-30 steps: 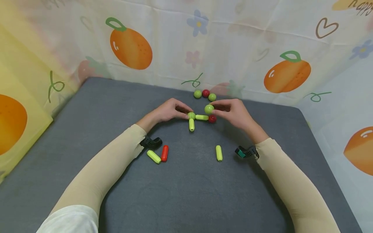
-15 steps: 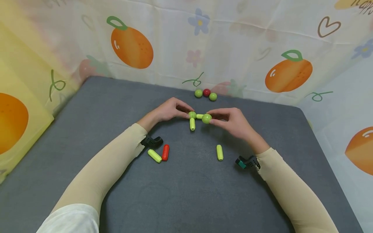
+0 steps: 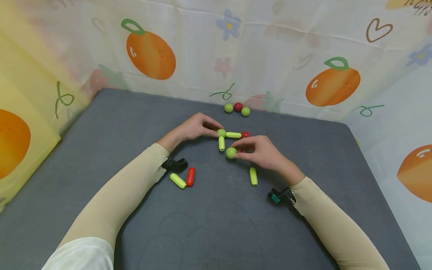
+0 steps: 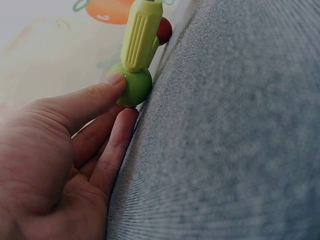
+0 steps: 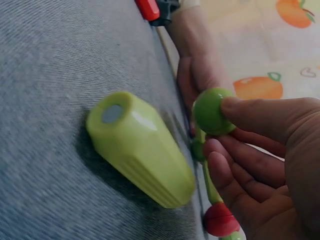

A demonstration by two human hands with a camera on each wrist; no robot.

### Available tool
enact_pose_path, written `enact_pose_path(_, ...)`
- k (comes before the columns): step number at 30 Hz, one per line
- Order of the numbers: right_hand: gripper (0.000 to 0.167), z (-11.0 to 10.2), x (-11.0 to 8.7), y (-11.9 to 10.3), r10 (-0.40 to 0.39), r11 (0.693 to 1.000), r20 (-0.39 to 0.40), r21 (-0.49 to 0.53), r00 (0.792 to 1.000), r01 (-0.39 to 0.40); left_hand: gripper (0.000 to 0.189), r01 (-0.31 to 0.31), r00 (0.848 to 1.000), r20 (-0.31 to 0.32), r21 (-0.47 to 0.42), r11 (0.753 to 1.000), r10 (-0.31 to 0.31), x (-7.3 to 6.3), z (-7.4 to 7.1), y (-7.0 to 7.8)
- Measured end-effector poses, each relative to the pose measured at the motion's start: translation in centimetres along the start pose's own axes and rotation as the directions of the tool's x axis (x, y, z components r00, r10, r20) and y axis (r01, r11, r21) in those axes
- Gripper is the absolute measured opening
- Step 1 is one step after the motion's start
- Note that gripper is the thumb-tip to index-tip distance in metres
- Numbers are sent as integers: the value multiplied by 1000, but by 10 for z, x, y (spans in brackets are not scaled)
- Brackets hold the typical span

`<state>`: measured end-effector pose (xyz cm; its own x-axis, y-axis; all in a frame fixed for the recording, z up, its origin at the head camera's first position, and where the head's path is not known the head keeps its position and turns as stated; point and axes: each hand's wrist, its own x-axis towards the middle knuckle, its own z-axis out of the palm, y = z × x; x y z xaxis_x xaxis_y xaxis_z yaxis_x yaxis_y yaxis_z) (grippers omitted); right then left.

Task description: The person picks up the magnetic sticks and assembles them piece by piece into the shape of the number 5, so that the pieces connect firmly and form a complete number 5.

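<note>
My left hand (image 3: 200,127) pinches a green ball (image 4: 137,87) between thumb and fingers. Two yellow-green rods join that ball: one rod (image 3: 221,144) points toward me, the other (image 3: 233,135) runs right to a red ball (image 3: 246,134). My right hand (image 3: 261,152) pinches a second green ball (image 3: 231,153), just in front and to the right of the near rod's free end. In the right wrist view this ball (image 5: 212,112) sits between thumb and fingertips. A loose yellow-green rod (image 5: 142,150) with a grey disc in its end lies close to the right hand.
A yellow-green rod (image 3: 178,180) and a red rod (image 3: 190,177) lie near the left wrist's black strap (image 3: 175,164). At the back edge of the dark grey table (image 3: 202,225) are two green balls (image 3: 228,108) and a red ball (image 3: 238,107). A fruit-print cloth (image 3: 189,48) stands behind.
My right hand has carried its green ball from above the red ball toward me and left, near the free rod end. The left hand keeps its hold on the corner ball.
</note>
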<state>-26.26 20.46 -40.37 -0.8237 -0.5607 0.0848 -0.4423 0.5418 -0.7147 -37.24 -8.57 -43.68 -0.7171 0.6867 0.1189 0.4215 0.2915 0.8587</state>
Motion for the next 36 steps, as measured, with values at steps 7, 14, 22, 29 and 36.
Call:
enact_pose_path(7,21,8,4,3,-3,999,68,42,998,0,30,27,1000,-3,-19,999,-27,-1,0,1)
enact_pose_path(14,20,15,7,5,-21,1000,61,5,998,21,30,29,1000,2,-23,999,-29,0,1,-1)
enact_pose_path(22,19,20,10,4,-68,998,12,6,998,68,29,25,1000,-3,-42,999,-25,0,0,-1)
enact_pose_path(29,15,23,12,6,-91,996,-10,-10,996,90,29,24,1000,-4,-27,999,-24,0,1,0)
enact_pose_path(36,29,21,11,1,-174,981,5,-90,985,174,30,15,1000,-3,-48,999,-15,1,1,-2)
